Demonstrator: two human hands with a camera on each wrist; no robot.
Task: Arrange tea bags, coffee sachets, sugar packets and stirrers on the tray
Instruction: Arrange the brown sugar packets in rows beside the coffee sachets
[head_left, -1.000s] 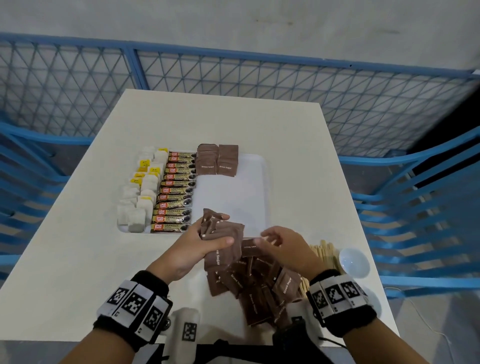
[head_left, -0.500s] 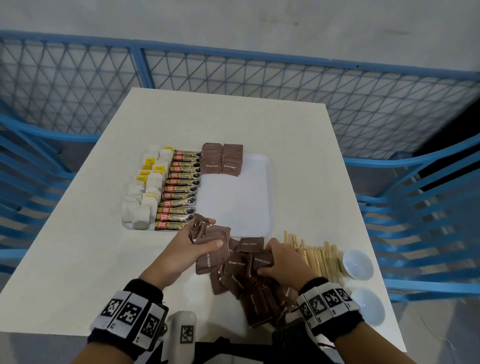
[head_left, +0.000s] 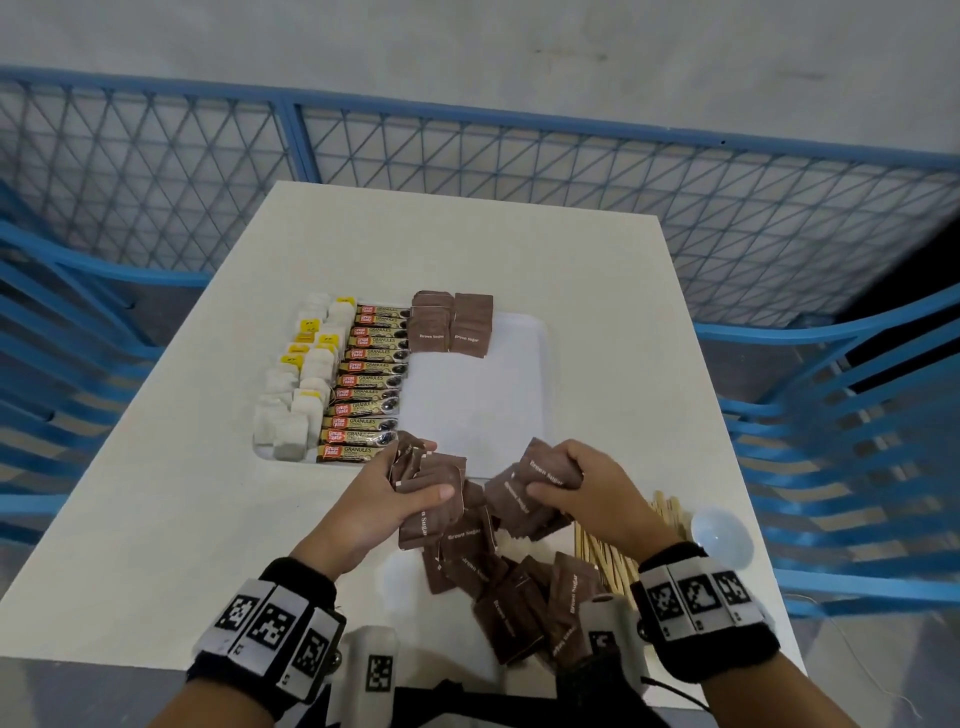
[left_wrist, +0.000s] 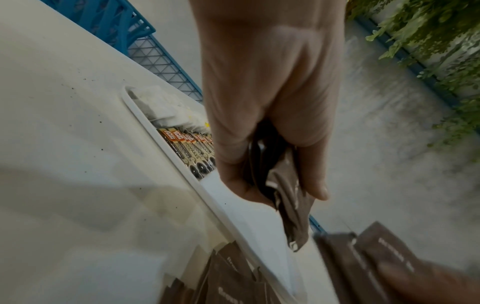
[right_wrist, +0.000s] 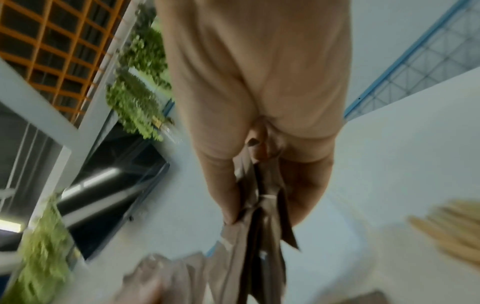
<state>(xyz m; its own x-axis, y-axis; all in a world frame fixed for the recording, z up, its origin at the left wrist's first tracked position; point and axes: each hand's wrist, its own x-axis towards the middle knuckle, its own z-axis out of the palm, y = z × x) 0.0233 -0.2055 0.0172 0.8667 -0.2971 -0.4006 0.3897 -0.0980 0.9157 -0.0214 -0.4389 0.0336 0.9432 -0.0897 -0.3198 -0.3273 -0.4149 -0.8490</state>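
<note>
A white tray holds white tea bags at its left, a column of coffee sachets beside them, and two stacks of brown sugar packets at the far end. My left hand grips a bunch of brown sugar packets just over the tray's near edge. My right hand grips a few more sugar packets beside it. A loose pile of sugar packets lies on the table below both hands. Wooden stirrers lie partly under my right wrist.
A small white bowl sits right of the stirrers near the table's right edge. The white table is ringed by blue mesh fencing and blue railings. The tray's middle and right part holds nothing.
My right hand has lifted from the pile with a few sugar packets and moved up toward the tray edge. My left hand keeps its bunch in about the same place.
</note>
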